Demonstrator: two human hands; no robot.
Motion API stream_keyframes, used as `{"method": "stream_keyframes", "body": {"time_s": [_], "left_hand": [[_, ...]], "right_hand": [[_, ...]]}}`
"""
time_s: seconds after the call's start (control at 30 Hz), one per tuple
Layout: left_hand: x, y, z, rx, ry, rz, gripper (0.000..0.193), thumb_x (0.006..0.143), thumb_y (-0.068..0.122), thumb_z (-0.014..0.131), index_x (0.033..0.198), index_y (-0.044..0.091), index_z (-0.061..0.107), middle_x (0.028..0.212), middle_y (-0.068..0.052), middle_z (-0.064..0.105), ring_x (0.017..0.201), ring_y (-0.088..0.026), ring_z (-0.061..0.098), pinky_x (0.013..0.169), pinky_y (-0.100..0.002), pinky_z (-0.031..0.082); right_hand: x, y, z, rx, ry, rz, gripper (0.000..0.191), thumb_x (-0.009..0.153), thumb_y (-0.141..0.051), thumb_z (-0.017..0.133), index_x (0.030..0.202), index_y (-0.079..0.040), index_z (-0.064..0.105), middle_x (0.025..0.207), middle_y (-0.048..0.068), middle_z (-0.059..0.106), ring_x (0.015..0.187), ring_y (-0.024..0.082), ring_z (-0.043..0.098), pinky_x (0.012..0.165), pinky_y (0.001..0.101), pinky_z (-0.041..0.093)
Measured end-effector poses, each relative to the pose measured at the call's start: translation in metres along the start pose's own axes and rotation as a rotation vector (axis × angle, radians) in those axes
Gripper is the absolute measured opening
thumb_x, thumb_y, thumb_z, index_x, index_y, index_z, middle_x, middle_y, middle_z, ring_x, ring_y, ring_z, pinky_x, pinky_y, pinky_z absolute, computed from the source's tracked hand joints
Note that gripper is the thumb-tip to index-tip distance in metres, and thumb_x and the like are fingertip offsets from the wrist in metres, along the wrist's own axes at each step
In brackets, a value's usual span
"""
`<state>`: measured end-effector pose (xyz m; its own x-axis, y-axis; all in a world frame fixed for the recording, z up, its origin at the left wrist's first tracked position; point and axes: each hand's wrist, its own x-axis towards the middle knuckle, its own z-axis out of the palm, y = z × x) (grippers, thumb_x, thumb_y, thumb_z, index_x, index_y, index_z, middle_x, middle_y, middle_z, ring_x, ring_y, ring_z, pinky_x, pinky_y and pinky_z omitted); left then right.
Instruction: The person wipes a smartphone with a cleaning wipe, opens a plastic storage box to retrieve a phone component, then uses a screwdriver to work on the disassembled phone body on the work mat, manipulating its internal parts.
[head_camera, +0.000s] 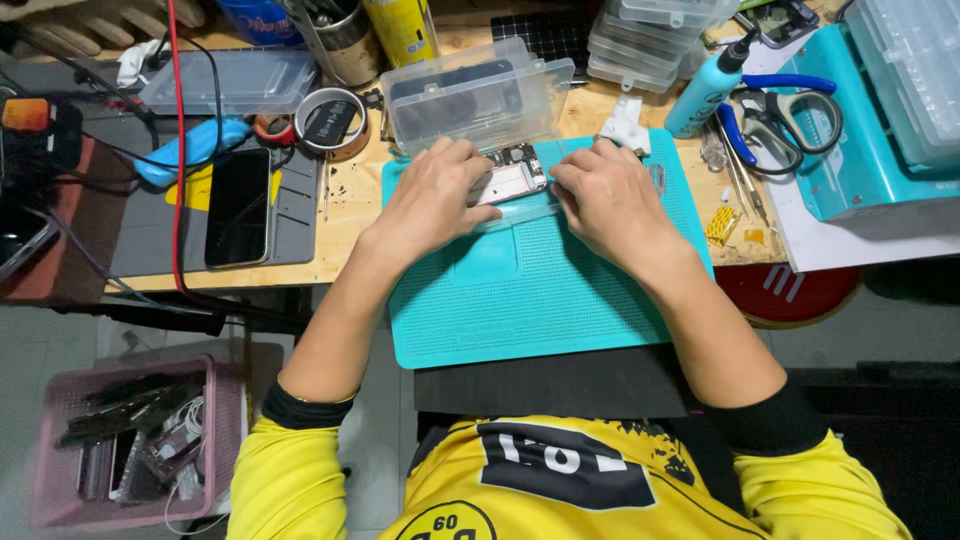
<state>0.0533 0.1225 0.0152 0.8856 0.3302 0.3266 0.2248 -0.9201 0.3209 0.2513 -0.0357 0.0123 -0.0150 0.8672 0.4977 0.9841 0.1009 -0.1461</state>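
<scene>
An opened phone (512, 176) with its insides showing lies at the far edge of a teal work mat (530, 290). My left hand (435, 195) grips the phone's left side. My right hand (605, 195) rests on its right side with the fingers curled against it; whether it holds a small tool I cannot tell. Just behind the phone stands a clear plastic box (470, 95) with its lid up.
A black phone (238, 205) lies on a grey mat at left, near tape rolls (330, 120) and a red cable (180, 150). A teal bottle (705, 90), blue-handled pliers (770, 105) and tweezers (738, 180) sit at right. A pink basket (130, 440) stands on the floor.
</scene>
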Motion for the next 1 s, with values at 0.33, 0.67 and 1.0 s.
{"method": "stream_keyframes", "body": {"time_s": [0.33,0.67,1.0], "left_hand": [[0.002,-0.005,0.007,0.075,0.023,0.027,0.037,0.074,0.029,0.086,0.096,0.003,0.072,0.096,-0.012,0.067,0.097,-0.034,0.063,0.083,-0.048,0.051],[0.013,-0.012,0.015,0.124,0.148,0.145,0.011,0.085,0.014,0.072,0.081,0.006,0.067,0.077,-0.013,0.068,0.076,-0.037,0.067,0.07,-0.05,0.053],[0.009,-0.003,-0.005,-0.067,0.285,0.07,0.011,0.097,0.01,0.066,0.104,0.003,0.068,0.088,-0.018,0.07,0.081,-0.039,0.068,0.069,-0.049,0.052]], "right_hand": [[-0.002,0.0,0.002,0.012,0.007,-0.001,0.016,0.088,-0.012,0.078,0.102,-0.003,0.076,0.095,0.009,0.071,0.092,0.03,0.063,0.082,0.0442,0.05],[-0.001,-0.001,-0.002,-0.016,0.074,0.025,0.019,0.091,-0.013,0.076,0.107,-0.003,0.075,0.093,0.011,0.07,0.091,0.032,0.063,0.082,0.045,0.052],[0.003,-0.004,-0.009,0.266,0.148,0.259,0.034,0.096,-0.011,0.072,0.126,0.003,0.067,0.103,0.018,0.072,0.087,0.031,0.071,0.077,0.0411,0.056]]}}
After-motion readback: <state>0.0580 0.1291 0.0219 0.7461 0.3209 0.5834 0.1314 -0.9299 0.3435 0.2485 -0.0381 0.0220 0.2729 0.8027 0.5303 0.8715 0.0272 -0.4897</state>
